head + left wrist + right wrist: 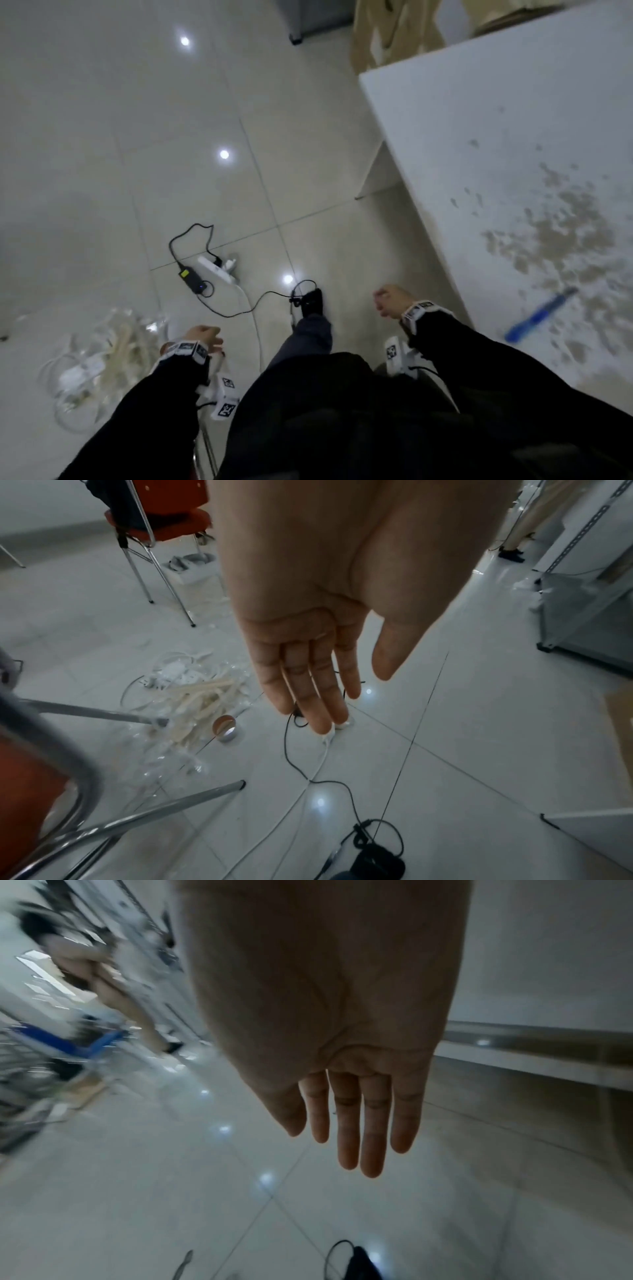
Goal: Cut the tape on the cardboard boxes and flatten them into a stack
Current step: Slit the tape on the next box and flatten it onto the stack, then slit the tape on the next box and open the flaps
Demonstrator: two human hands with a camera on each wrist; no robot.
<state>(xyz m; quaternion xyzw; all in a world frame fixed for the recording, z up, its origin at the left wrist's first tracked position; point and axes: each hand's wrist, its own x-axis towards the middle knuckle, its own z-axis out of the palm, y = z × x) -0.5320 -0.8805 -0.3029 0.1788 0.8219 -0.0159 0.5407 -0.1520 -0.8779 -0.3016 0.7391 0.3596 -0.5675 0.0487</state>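
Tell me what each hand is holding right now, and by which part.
Nothing is held. The left hand and right hand both hang open over the floor; the blue cutter lies untouched on the table.

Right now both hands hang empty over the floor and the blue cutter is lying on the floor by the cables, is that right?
Not quite. The blue cutter lies on the white table, as the head view shows. Both the left hand and right hand do hang empty over the floor.
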